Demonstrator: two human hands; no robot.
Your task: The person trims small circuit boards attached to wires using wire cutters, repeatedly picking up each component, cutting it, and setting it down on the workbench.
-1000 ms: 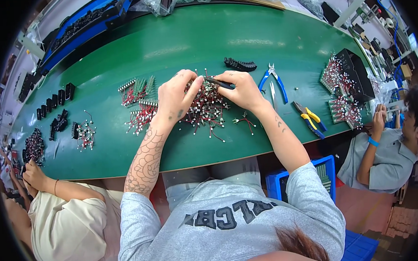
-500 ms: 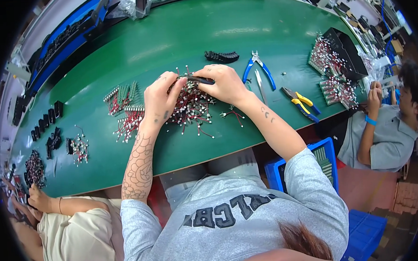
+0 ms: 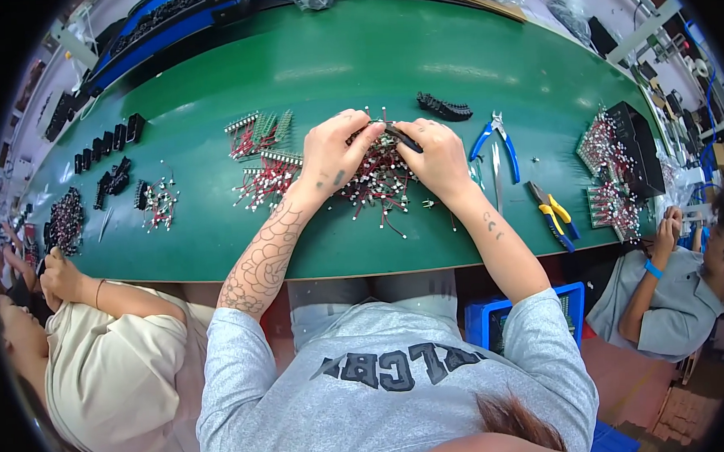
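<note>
Over a heap of small wired connectors [image 3: 376,180] with red and black leads and white ends, my two hands work close together. My right hand [image 3: 437,152] is closed around a slim black piece [image 3: 406,138], whose exact kind I cannot make out. Its far end reaches toward the fingertips of my left hand [image 3: 334,154]. Those left fingers are pinched together, and what lies between them is hidden. Left of the heap lie green circuit-board strips [image 3: 265,129] with red wires attached.
Right of my hands lie blue-handled cutters [image 3: 510,159], silver tweezers [image 3: 497,178] and yellow-blue pliers [image 3: 554,216]. A black bin [image 3: 638,150] stands beside wired boards [image 3: 602,152]. Black parts [image 3: 444,105] sit behind. People sit at both sides; a blue crate [image 3: 486,322] is below the table edge.
The whole view has shifted, so the table and tools appear farther right. My hands stay close together over the heap, with the black piece still in my right hand.
</note>
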